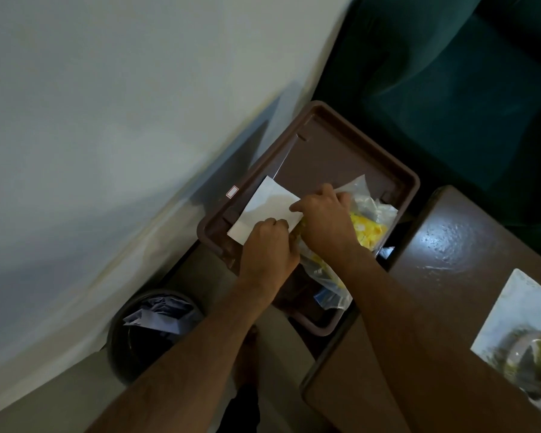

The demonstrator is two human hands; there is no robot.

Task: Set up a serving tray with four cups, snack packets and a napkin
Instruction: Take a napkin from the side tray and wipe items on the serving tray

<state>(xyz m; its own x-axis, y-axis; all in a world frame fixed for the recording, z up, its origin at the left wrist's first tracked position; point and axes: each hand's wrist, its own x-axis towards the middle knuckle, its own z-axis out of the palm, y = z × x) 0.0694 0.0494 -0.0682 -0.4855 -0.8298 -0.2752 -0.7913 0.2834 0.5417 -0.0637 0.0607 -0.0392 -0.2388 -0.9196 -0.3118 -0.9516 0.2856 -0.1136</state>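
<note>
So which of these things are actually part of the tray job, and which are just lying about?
Part of the job:
- brown tray
- white napkin, held by both the left hand and the right hand
- clear snack packets with yellow pieces, in the tray

Just lying about:
- dark waste bin with crumpled paper
- brown table
- white mat on the table
- green seat

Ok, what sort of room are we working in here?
Probably a living room or lounge at home: a teal sofa, a brown wooden table and a waste bin by the wall.
</note>
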